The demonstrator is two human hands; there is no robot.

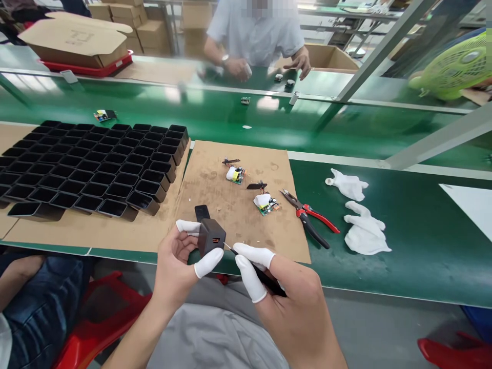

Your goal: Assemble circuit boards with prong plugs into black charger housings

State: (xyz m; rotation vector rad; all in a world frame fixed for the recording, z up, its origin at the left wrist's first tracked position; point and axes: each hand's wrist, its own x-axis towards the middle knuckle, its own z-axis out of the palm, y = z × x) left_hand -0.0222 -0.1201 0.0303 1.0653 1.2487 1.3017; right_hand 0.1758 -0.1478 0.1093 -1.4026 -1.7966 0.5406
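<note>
My left hand (180, 264), with white finger cots on, grips a small black plastic housing (207, 230). A slot in the housing's end face shows orange-copper parts inside. A flat black piece (202, 212) sticks out at its far side. My right hand (290, 287), also in finger cots, is closed on a slim black-handled tool with a fine metal tip (267, 281). Its tip is at the housing's end beside the slot; I cannot tell whether they touch. Beyond my hands, two small circuit boards, one nearer (266, 203) and one farther (236, 175), lie on cardboard (215, 192).
Rows of black open housings (96, 164) stand at the left. Red-and-black pliers (311, 218) lie right of the boards, near white gloves (365, 230). Across the green conveyor (161, 105) a person (255, 41) works with their hands. A metal post (384, 51) slants at right.
</note>
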